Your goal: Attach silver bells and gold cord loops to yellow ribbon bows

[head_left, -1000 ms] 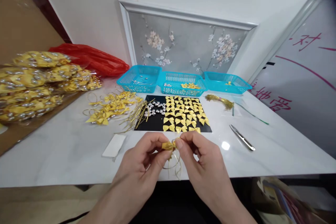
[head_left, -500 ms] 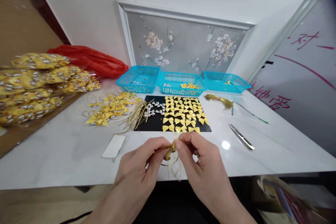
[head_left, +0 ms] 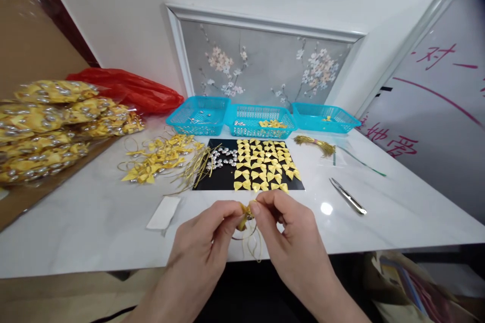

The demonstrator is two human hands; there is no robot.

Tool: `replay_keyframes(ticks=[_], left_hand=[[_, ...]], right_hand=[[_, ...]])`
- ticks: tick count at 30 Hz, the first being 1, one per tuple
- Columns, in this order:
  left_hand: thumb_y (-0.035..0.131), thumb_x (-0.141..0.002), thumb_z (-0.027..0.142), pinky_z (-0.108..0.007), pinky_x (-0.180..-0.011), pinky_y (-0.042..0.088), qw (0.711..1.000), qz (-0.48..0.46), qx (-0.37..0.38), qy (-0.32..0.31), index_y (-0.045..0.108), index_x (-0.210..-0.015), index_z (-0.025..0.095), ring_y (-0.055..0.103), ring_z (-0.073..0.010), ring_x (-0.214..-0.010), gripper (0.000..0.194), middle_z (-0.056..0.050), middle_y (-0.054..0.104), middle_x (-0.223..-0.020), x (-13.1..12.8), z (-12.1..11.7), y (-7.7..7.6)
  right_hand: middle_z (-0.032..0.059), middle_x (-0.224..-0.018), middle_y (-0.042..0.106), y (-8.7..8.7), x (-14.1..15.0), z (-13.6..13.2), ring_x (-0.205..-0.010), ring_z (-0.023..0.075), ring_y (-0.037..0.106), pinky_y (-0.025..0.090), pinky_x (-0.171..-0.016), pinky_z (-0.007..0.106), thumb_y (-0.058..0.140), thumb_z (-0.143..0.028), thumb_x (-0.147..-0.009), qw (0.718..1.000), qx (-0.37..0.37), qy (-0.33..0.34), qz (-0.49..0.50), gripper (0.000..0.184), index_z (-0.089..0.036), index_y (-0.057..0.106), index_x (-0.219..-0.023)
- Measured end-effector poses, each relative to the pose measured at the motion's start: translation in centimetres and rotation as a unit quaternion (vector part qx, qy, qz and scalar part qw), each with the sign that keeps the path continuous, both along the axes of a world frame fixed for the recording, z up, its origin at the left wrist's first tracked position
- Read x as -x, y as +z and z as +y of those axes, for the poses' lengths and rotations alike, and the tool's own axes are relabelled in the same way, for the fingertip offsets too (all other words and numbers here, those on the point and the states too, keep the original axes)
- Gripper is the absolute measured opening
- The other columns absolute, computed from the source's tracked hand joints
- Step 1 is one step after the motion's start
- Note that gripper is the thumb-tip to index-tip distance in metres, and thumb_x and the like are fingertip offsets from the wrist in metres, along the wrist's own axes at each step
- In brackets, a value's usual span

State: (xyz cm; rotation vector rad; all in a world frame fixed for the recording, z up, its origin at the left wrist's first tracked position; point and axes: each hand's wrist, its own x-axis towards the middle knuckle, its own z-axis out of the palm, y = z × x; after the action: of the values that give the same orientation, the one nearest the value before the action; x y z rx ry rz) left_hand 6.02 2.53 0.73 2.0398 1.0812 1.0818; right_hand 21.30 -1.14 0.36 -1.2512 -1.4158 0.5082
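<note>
At the near edge of the table (head_left: 113,234): left hand (head_left: 204,234) and right hand (head_left: 293,232) on one yellow bow (head_left: 241,223)

Head view: the one bow in hand is held up just in front of the single black mat (head_left: 220,181). The left thumb and forefinger are clamped on one side of it; the right thumb and forefinger are pinched together at the other side, and what lies between them is hidden. Fingers cover much of the bow. Gold cord (head_left: 259,250) hangs below in loops too fine to count.

On the mat, small bows (head_left: 241,185) lie in roughly four columns, overlapping toward the back, beside crowded silver beads (head_left: 221,158); neither can be counted surely. Three blue baskets (head_left: 261,132) stand behind. One bundle of gold ties (head_left: 316,145) and one metal cutter (head_left: 348,197) lie to the right, one white packet (head_left: 163,213) and one tangled pile of bows (head_left: 151,161) to the left. Clear bags (head_left: 41,116), stacked and glossy, run off the left edge, their number unclear. One whiteboard (head_left: 435,106) is cut off at the right.
</note>
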Motion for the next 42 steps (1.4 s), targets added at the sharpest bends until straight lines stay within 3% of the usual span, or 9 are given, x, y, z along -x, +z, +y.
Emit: replay_keyframes(ticks=[2, 5, 8, 12, 16, 23, 32, 37, 42], left_hand=[[0.057, -0.091, 0.025, -0.022, -0.062, 0.047, 0.995, -0.04, 0.089, -0.027, 0.064, -0.079, 0.025, 0.058, -0.0145, -0.065, 0.015, 0.004, 0.066, -0.072, -0.2, 0.2, 0.3], [0.056, -0.093, 0.035, -0.025, -0.073, 0.048, 0.964, -0.118, 0.225, -0.079, 0.062, -0.078, 0.023, 0.057, -0.0168, -0.078, 0.02, 0.002, 0.062, -0.076, -0.4, 0.4, 0.7], [0.059, -0.092, 0.038, -0.026, -0.075, 0.046, 0.943, -0.149, 0.286, -0.085, 0.062, -0.076, 0.021, 0.054, -0.0163, -0.078, 0.024, 0.001, 0.06, -0.076, -0.4, 0.5, 0.7], [0.066, -0.087, 0.039, -0.024, -0.071, 0.045, 0.939, -0.172, 0.296, -0.046, 0.065, -0.074, 0.019, 0.053, -0.0147, -0.075, 0.023, 0.002, 0.062, -0.074, -0.3, 0.6, 0.8], [0.072, -0.083, 0.037, -0.023, -0.071, 0.048, 0.921, -0.217, 0.32, -0.043, 0.069, -0.075, 0.019, 0.057, -0.0146, -0.074, 0.02, 0.001, 0.068, -0.076, -0.3, 0.4, 1.1], [0.074, -0.083, 0.031, -0.021, -0.074, 0.052, 0.889, -0.279, 0.358, -0.058, 0.07, -0.072, 0.019, 0.06, -0.0121, -0.072, 0.017, 0.002, 0.07, -0.073, -0.3, 0.3, 1.3], [0.078, -0.08, 0.03, -0.021, -0.076, 0.056, 0.873, -0.305, 0.377, -0.053, 0.071, -0.069, 0.018, 0.059, -0.0107, -0.071, 0.018, 0.003, 0.067, -0.069, -0.6, 0.5, 1.2], [0.081, -0.076, 0.029, -0.021, -0.075, 0.056, 0.856, -0.322, 0.402, -0.052, 0.069, -0.064, 0.016, 0.058, -0.0102, -0.069, 0.021, 0.003, 0.066, -0.067, -0.7, 0.5, 1.6], [0.08, -0.077, 0.029, -0.021, -0.075, 0.056, 0.852, -0.319, 0.411, -0.058, 0.067, -0.064, 0.016, 0.055, -0.0098, -0.068, 0.023, 0.003, 0.063, -0.068, -0.6, 0.6, 1.6]], right_hand=[[-0.0037, -0.066, 0.055, -0.1, 0.0, 0.1, -0.054, 0.0084, 0.046, 0.038, -0.051, 0.02, 0.052, -0.021, -0.094, 1.0, 0.0, -0.001, 0.003, 0.016, -0.018, 0.059, -0.08], [-0.0038, -0.066, 0.055, -0.3, 0.1, 0.2, -0.054, 0.0087, 0.046, 0.039, -0.051, 0.02, 0.051, -0.022, -0.095, 1.0, 0.002, 0.004, 0.004, 0.017, -0.018, 0.057, -0.08], [-0.0024, -0.072, 0.057, -0.3, 0.2, -0.1, -0.061, 0.0098, 0.051, 0.042, -0.055, 0.02, 0.052, -0.02, -0.095, 0.999, -0.027, -0.019, -0.021, 0.011, -0.019, 0.056, -0.084], [0.0008, -0.083, 0.057, -0.2, 0.7, -1.2, -0.07, 0.0124, 0.055, 0.045, -0.062, 0.023, 0.056, -0.015, -0.093, 0.986, -0.11, -0.07, -0.105, 0.005, -0.019, 0.057, -0.096], [0.0025, -0.076, 0.059, -0.5, 1.3, -1.7, -0.062, 0.0141, 0.057, 0.047, -0.057, 0.025, 0.053, -0.016, -0.096, 0.974, -0.126, -0.063, -0.177, 0.01, -0.017, 0.063, -0.094], [0.0037, -0.076, 0.063, -0.7, 1.7, -1.3, -0.063, 0.0147, 0.063, 0.053, -0.061, 0.025, 0.053, -0.011, -0.095, 0.971, -0.133, -0.066, -0.188, 0.012, -0.013, 0.065, -0.095], [0.0063, -0.078, 0.061, -0.9, 1.6, -1.1, -0.071, 0.0192, 0.06, 0.053, -0.066, 0.031, 0.046, -0.005, -0.095, 0.961, -0.124, -0.091, -0.231, 0.017, -0.014, 0.061, -0.093], [0.0056, -0.076, 0.056, -0.7, 1.1, -0.6, -0.065, 0.0179, 0.055, 0.047, -0.058, 0.03, 0.042, -0.003, -0.093, 0.938, -0.158, -0.108, -0.287, 0.021, -0.014, 0.06, -0.092], [0.0049, -0.074, 0.05, -0.9, 0.8, -0.4, -0.061, 0.0164, 0.05, 0.046, -0.055, 0.028, 0.04, -0.006, -0.094, 0.948, -0.152, -0.086, -0.266, 0.023, -0.014, 0.061, -0.094]])
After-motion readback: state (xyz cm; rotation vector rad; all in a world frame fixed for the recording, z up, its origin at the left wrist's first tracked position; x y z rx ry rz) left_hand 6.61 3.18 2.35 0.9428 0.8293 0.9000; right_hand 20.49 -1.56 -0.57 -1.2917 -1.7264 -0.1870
